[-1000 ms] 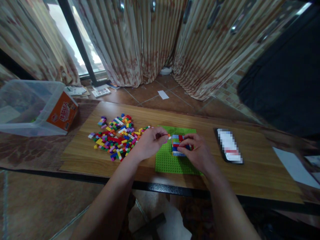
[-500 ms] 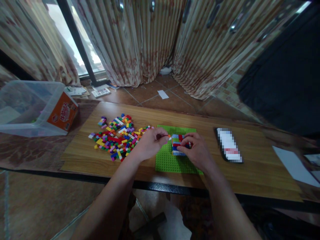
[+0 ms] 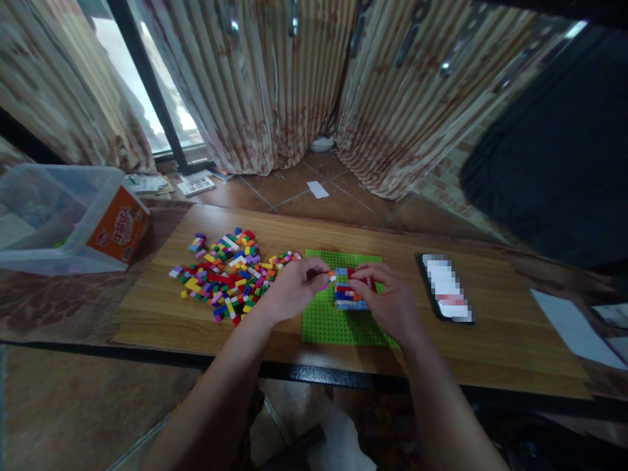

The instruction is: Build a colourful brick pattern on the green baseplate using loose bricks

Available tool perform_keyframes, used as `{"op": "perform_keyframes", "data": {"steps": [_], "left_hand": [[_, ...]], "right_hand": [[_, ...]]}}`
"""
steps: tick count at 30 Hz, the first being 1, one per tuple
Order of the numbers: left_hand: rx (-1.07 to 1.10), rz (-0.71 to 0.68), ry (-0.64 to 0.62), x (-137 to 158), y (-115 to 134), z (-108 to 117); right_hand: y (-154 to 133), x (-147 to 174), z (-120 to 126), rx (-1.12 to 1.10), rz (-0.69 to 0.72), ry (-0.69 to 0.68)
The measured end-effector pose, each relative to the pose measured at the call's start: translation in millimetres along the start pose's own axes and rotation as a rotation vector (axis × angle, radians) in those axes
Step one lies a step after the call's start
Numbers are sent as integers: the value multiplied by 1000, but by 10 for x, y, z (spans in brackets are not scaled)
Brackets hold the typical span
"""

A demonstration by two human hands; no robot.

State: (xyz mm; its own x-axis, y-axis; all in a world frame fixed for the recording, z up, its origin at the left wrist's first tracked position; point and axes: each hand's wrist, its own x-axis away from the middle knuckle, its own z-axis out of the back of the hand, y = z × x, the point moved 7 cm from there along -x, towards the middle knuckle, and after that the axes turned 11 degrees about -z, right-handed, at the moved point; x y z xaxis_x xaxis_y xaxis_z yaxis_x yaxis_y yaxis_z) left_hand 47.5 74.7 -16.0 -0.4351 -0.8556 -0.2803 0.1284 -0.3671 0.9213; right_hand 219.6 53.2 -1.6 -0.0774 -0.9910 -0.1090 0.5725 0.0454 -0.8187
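A green studded baseplate [image 3: 321, 327] lies on the wooden table in front of me. On it stands a low block of toy bricks [image 3: 346, 297] in light blue, red, dark blue and white. My left hand [image 3: 297, 288] is closed at the block's left side, pinching a few small toy bricks [image 3: 331, 276] that look orange, white and pink. From the right, my right hand [image 3: 387, 294] reaches over the block, thumb and fingers closed on its top. The fingers hide the block's right part, so I cannot tell whether a loose brick is under them.
Loose bricks of many colours [image 3: 226, 275] are heaped left of the baseplate. Beyond them, at the far left, stands a clear plastic box [image 3: 63, 261] with an orange label. A phone [image 3: 447, 288] lies right of the plate, with white paper [image 3: 574, 327] farther right.
My right hand's fingers have shifted slightly on the block, showing more of its front rows. The left hand stays close by with its small bricks. The whole view has tilted a little.
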Motion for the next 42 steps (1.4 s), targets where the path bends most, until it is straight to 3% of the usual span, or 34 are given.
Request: {"op": "perform_keyframes", "data": {"steps": [4,14,19,26,29,32,36,42], "left_hand": [[57,-6,-10,-7,53,-30],[157,-42,-14,-8,133,-93],[128,-53,-12,-6,163,-112],[92,-141,-23,-9,256,-117],[142,-116,32,-9,213,-46],[184,-74,110,-7,140,52],[194,-43,146,-9,93,102],[193,-45,125,-13,100,58]], "right_hand": [[-94,29,-47,-48,5,7],[-96,47,-202,-195,-148,-99],[-53,56,-245,-261,-222,-168],[-85,58,-186,-446,-224,-301],[-39,35,-41,-361,-184,-242],[-7,30,67,-130,-78,-207],[42,56,60,121,17,-234],[52,71,22,227,84,-151]]}}
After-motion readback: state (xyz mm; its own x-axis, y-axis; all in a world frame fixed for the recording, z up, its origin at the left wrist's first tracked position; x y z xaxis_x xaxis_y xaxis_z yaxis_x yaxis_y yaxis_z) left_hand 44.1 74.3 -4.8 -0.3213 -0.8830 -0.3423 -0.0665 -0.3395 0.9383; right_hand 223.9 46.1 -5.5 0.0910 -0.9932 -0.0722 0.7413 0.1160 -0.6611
